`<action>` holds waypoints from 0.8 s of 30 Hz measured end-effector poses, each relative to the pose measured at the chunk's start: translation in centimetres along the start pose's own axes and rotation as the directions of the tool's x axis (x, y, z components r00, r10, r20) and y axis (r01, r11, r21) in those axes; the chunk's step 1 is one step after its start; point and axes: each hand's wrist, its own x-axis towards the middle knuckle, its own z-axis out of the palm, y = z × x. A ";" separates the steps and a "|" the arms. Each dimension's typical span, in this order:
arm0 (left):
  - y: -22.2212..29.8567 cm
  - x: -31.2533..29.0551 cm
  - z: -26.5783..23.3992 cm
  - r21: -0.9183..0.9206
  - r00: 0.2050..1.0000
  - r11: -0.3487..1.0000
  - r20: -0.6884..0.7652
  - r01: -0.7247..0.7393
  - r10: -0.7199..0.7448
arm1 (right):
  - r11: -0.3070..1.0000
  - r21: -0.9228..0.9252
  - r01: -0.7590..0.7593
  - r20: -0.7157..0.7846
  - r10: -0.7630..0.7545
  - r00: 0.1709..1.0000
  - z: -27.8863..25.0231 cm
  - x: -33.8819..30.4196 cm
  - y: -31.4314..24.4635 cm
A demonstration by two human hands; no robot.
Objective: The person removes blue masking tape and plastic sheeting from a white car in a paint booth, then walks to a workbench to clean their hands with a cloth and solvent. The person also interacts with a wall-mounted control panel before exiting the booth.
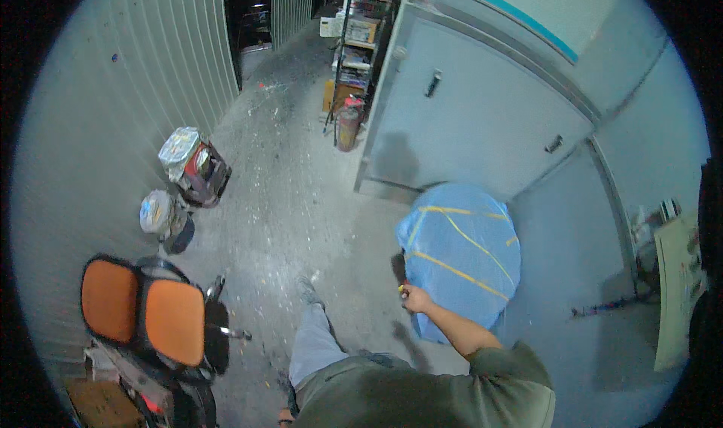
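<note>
My right hand (pixel 416 298) is closed on a small yellow-ended thing (pixel 401 290), too small to make out fully. It is at the left edge of a large rounded bundle (pixel 463 239), covered in blue sheeting with several yellow tape strips across it. Whether the hand touches the sheeting, I cannot tell. Only a bit of my left hand (pixel 285 414) shows at the lower edge, beside a dark band; its fingers are hidden.
An orange-seated chair (pixel 175 319) stands at the left, with covered buckets (pixel 181 151) beyond it along the corrugated wall. Ahead, a fire extinguisher (pixel 348 126) stands by a loaded shelf rack (pixel 360 51). A grey panel (pixel 482 104) with two handles rises behind the bundle.
</note>
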 end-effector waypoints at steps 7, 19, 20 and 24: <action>10.1 19.6 -30.1 0.327 0.980 0.924 0.082 -0.199 0.183 | 0.932 -0.326 0.158 0.153 -0.113 0.982 -3.9 15.5 -8.2; 35.8 47.9 -96.9 -0.173 0.509 0.776 -0.834 -0.606 0.212 | 0.978 -0.135 -0.162 0.468 0.207 0.859 -14.5 57.0 -26.2; 35.5 49.1 -97.3 -0.163 0.527 0.801 -0.823 -0.576 0.212 | 0.980 -0.143 -0.140 0.445 0.190 0.875 -16.9 62.4 -28.7; 35.6 53.4 -96.1 0.229 0.780 0.911 -0.470 -0.344 0.413 | 0.994 -0.101 -0.043 0.083 0.052 0.995 -29.7 83.5 -42.6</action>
